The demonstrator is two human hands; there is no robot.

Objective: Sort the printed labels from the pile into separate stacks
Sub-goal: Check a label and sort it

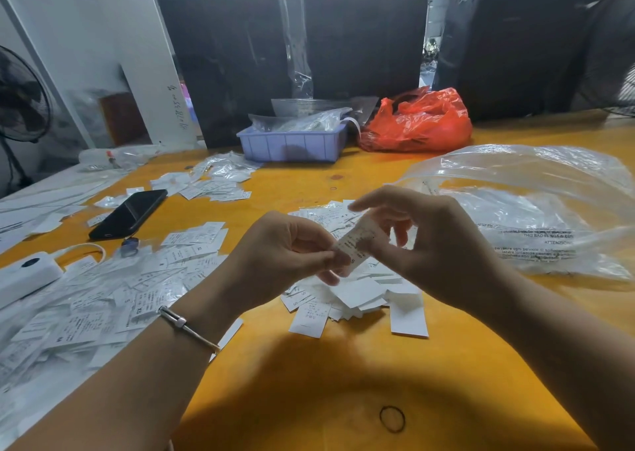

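**Label held over the pile, both hands engaged**

Legible print: "S" on several labels in the pile (pixel 347 292); "THIS BAG IS NOT A TOY" and "ATTENZIONE" on the clear plastic bag (pixel 536 210) to my right. Text on the held label (pixel 357 244) is blurred. My left hand (pixel 288 247) pinches its lower end; my right hand (pixel 429 241) grips its upper end, fingers curled, just above the pile. Orange desk (pixel 343 382); phone (pixel 129 214), purple tray (pixel 292 144), red bag (pixel 419 120) and rubber band (pixel 392 419) lie on it.
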